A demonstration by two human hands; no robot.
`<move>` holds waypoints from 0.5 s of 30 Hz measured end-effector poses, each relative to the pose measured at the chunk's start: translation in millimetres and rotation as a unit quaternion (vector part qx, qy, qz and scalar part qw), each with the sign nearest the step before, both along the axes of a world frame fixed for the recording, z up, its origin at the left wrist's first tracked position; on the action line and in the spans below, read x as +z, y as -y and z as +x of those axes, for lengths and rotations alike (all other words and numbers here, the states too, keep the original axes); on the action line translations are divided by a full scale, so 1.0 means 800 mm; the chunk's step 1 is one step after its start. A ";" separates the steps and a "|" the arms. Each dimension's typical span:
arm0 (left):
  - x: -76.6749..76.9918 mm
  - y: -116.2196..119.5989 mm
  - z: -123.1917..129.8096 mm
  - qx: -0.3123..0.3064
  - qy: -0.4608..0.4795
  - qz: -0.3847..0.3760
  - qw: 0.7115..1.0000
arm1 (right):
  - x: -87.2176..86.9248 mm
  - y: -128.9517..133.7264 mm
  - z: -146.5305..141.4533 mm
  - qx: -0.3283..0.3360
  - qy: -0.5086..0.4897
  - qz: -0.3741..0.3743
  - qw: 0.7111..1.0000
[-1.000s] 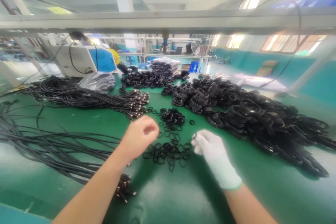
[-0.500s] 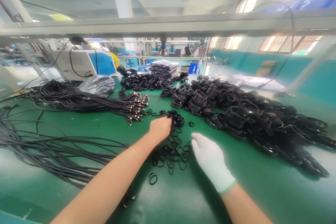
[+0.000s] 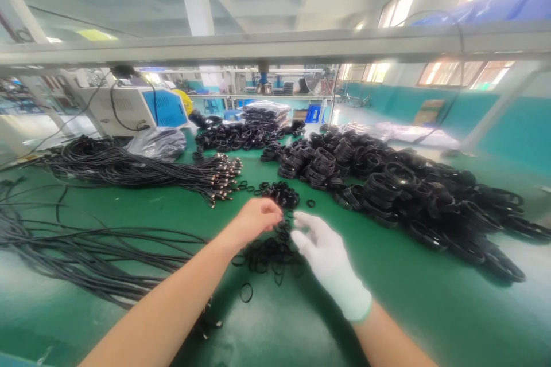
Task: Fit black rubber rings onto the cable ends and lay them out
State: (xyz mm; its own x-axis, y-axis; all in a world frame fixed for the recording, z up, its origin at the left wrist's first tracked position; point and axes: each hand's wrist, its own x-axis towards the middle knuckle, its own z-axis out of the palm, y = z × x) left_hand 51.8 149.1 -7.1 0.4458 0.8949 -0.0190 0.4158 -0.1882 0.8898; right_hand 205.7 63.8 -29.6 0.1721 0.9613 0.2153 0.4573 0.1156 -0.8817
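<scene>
My left hand (image 3: 257,219) is bare, its thumb and fingers pinched together over the small black bands. Whatever the pinch holds is too small to make out. Facing it from the right, my right hand (image 3: 323,245) wears a white glove, with thumb and fingers apart and nothing visible between them. A clump of black bands (image 3: 284,193) lies just beyond the left fingertips. More loose bands (image 3: 267,258) are spread below both hands, and a single band (image 3: 247,292) rests nearer to me. Another lone ring (image 3: 310,203) sits beyond the gloved fingers.
Bundled black cables (image 3: 142,169) with metal ends lie at left, above looser cables (image 3: 107,252). A large heap of coiled black cables (image 3: 396,183) fills the right. Behind are a plastic bag (image 3: 157,143) and a white-and-blue machine (image 3: 129,109). A beam (image 3: 275,46) crosses overhead.
My left hand has drawn back from the clump of bands, toward me, its fingers now pinched. My gloved right hand has moved left, closer to it, with its thumb spread.
</scene>
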 end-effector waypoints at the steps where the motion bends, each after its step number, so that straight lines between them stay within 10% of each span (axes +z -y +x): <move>1: 0.000 0.005 0.001 0.006 0.012 -0.004 1.000 | 0.002 0.001 -0.002 0.006 -0.001 -0.004 1.000; 15: 0.006 0.037 -0.022 0.038 -0.059 0.059 0.996 | 0.000 -0.007 0.008 0.042 -0.217 -0.099 0.970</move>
